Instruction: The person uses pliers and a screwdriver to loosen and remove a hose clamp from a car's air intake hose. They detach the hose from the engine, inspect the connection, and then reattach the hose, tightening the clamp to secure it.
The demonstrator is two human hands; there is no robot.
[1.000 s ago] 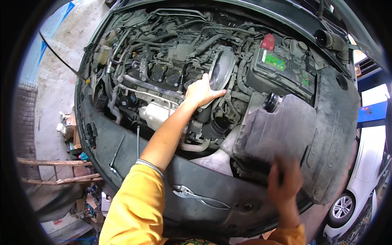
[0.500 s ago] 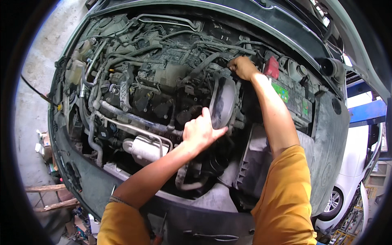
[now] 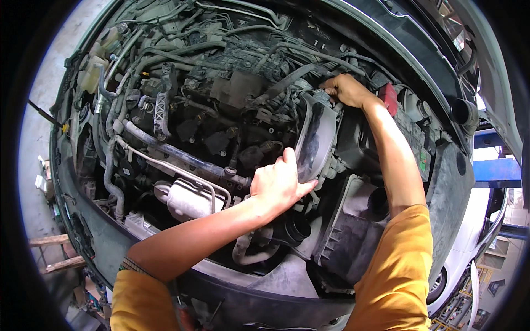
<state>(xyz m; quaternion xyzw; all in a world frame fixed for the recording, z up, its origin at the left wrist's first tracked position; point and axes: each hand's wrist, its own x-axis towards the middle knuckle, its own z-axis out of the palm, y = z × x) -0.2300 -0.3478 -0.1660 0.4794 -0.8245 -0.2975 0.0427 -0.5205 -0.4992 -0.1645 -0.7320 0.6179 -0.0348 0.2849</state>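
Head view: half-open left hand [image 3: 276,182] apparently braces duct [image 3: 322,140] at seven o'clock; curled right hand [image 3: 348,90], hold unclear, likely needs clearance next.

Pale floor [image 3: 58,60] and wooden poles [image 3: 49,241] leftward, blue beam [image 3: 497,172] and white car [image 3: 464,243] rightward

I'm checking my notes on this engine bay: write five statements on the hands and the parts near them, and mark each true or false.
1. The left hand is at the near end of the grey oval part. True.
2. A red cover lies to the right of the right hand. True.
3. The right hand is beside the silver cylinder. False: it is at the far end of the grey oval part.
4. Both hands wear blue gloves. False: they are bare.
5. The battery is the red cover's left neighbour. False: the battery lies beyond it, lower right.
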